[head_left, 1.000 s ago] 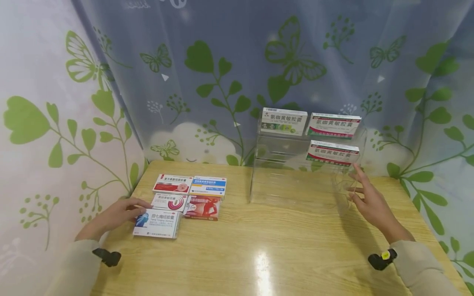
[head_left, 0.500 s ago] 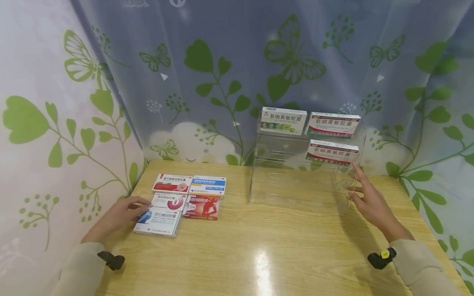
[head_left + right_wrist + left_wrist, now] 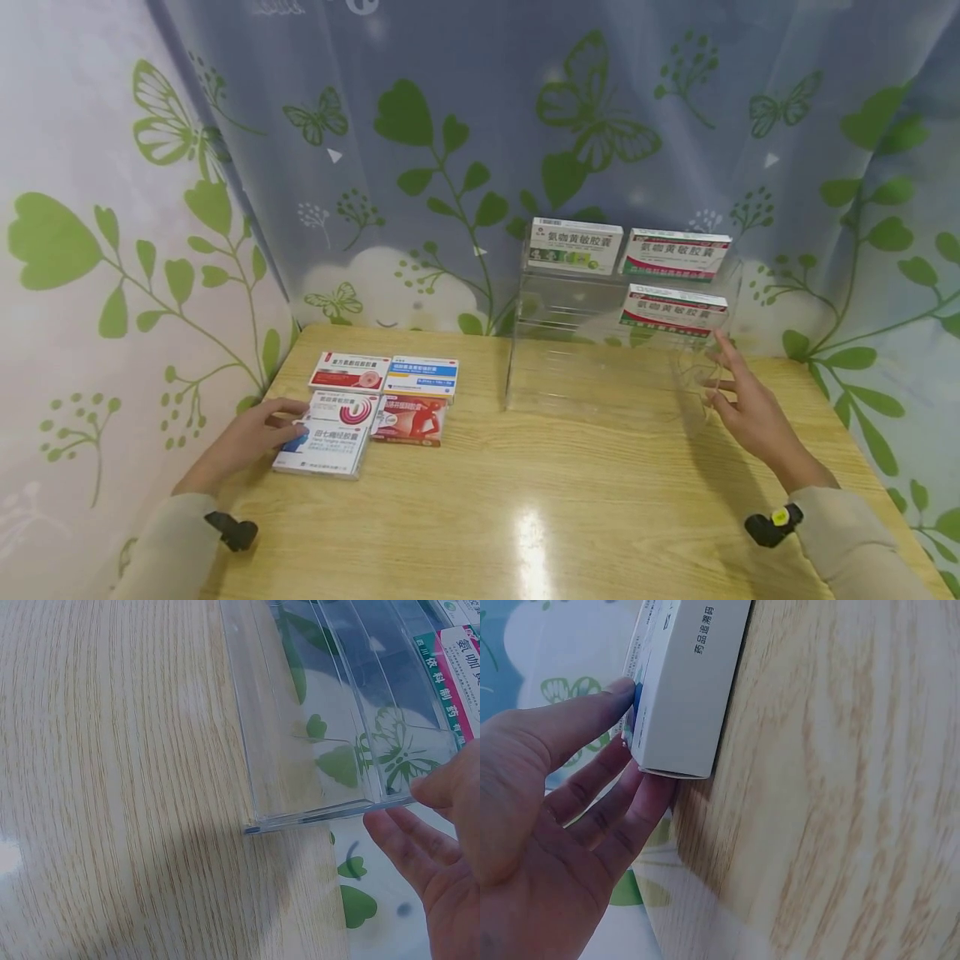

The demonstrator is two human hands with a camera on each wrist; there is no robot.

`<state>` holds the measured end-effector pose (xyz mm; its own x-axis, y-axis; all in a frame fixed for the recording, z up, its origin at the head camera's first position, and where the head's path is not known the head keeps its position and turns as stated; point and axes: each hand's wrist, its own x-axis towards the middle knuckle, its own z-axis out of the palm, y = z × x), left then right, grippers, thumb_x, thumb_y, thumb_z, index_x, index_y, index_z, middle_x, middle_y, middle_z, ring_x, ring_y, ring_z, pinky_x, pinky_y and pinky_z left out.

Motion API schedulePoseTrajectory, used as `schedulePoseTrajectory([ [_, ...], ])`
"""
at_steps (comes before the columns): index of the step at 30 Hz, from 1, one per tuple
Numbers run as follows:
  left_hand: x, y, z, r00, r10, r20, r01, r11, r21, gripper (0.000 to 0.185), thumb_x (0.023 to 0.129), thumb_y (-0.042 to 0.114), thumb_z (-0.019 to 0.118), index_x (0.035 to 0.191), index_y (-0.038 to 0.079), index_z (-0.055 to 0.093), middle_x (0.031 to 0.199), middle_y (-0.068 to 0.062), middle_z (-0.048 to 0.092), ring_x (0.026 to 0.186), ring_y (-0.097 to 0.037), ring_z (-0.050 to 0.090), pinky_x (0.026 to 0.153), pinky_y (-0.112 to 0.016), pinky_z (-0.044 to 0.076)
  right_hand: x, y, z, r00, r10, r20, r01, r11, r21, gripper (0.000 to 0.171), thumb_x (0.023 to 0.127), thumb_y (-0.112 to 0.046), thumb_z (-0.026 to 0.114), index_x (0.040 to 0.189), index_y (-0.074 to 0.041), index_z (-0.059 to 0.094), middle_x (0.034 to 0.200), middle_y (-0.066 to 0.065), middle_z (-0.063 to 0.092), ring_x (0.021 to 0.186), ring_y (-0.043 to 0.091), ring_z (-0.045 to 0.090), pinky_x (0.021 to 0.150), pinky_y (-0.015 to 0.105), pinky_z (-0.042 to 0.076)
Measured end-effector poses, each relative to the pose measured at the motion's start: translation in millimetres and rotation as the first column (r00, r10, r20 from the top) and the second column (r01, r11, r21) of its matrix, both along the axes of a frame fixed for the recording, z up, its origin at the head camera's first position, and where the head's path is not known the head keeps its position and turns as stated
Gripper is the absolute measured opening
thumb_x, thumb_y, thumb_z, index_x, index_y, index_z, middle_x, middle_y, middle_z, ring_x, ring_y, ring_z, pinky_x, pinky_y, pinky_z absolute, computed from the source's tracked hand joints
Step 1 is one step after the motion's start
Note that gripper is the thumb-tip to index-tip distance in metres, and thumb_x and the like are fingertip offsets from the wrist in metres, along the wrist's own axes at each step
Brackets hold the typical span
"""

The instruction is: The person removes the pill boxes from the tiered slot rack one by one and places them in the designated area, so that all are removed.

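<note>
1. Down at the near left of the wooden bench (image 3: 525, 467), the left hand (image 3: 243, 437) grips a white and blue medicine box (image 3: 322, 450): the thumb lies on the box's top face and the other fingers curl under its left end.
2. From the left wrist view, that end of the box (image 3: 682, 682) is tipped up off the bench, with the fingers (image 3: 622, 817) beneath it and the thumb pressing from above.
3. Just behind this box lies a white box with a red swirl (image 3: 343, 408); whether the two overlap cannot be told.
4. Beside them are three more flat boxes: a red and white one (image 3: 350, 372), a blue-striped one (image 3: 422, 377) and a red one (image 3: 408, 421).
5. Across the bench, the right hand (image 3: 750, 408) holds nothing; its fingers are spread and nearly straight, fingertips at the right end of a clear acrylic rack (image 3: 600, 367).
6. In the right wrist view the fingers (image 3: 409, 840) sit just beside the rack's corner edge (image 3: 322, 814); real contact is not certain.
7. On the rack's top tier stand a green-marked box (image 3: 574, 246) and a red-marked box (image 3: 677, 254), side by side.
8. One tier lower, on the right, stands another red-marked box (image 3: 672, 310).
9. Behind everything hangs a curtain (image 3: 450, 150) printed with green leaves and butterflies.
</note>
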<state>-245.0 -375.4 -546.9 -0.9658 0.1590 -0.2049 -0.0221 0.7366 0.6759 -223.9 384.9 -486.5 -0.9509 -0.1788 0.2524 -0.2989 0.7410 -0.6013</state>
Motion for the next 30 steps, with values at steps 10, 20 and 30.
schedulePoseTrajectory([
  [10, -3.1, 4.3, 12.1, 0.995, -0.010, -0.095, 0.006, 0.999, -0.042, 0.049, 0.110, 0.042, 0.066, 0.147, 0.009, 0.065, 0.143, -0.021, 0.068, 0.127, -0.040, 0.065, 0.094, -0.047, 0.059, -0.4, 0.2, -1.4, 1.000, 0.003, -0.004, -0.003, 1.000, 0.002, 0.100, 0.107, 0.008, 0.058, 0.177, -0.025, -0.006, 0.164, 0.041, 0.037, 0.121, 0.064, 0.064, 0.083, 0.061, 0.064],
  [20, -22.4, 44.6, 45.6, 0.955, -0.089, -0.284, 0.077, 0.996, -0.055, 0.039, 0.110, 0.025, 0.068, 0.143, 0.003, 0.066, 0.149, -0.026, 0.062, 0.137, -0.047, 0.059, 0.109, -0.063, 0.056, 0.6, 1.1, -2.4, 1.000, 0.005, -0.007, -0.005, 1.000, -0.002, 0.100, 0.106, 0.010, 0.057, 0.177, -0.025, -0.005, 0.163, 0.042, 0.037, 0.121, 0.064, 0.064, 0.083, 0.061, 0.064],
  [30, -58.5, 119.4, 81.8, 0.873, -0.194, -0.448, 0.215, 0.977, -0.006, 0.038, 0.109, 0.019, 0.070, 0.144, 0.007, 0.066, 0.148, -0.017, 0.065, 0.135, -0.041, 0.061, 0.111, -0.061, 0.055, -0.9, 0.6, -2.5, 1.000, -0.003, -0.004, 0.003, 1.000, -0.002, 0.101, 0.106, 0.010, 0.057, 0.177, -0.025, -0.005, 0.163, 0.042, 0.037, 0.121, 0.063, 0.064, 0.084, 0.059, 0.065],
])
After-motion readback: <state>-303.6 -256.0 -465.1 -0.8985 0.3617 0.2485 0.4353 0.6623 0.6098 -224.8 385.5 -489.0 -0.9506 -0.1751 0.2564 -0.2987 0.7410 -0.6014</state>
